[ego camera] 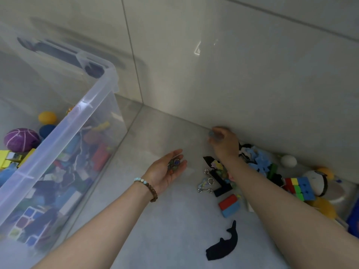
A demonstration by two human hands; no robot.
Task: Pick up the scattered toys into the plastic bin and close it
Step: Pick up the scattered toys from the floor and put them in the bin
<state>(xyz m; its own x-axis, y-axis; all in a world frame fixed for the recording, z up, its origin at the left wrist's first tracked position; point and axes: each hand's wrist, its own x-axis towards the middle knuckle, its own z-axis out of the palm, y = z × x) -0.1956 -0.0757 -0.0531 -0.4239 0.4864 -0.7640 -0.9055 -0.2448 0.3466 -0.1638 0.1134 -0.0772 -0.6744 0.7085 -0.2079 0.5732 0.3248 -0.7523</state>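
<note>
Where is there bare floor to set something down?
Bare floor runs between the plastic bin and the left hand, up to the wall. Another lies between the forearms, left of the dark whale shape. Crowded: along the wall right of the right hand, which pinches a small bluish toy, around the colour cube.

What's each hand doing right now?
Left hand: open, palm up, cradling marbles.
Right hand: pinching a small bluish piece, blurred.

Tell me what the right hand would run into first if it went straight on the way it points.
The wall, most likely: the right hand, pinching a small bluish thing, points at its foot, and nothing shows between them, though depth is unclear.
</note>
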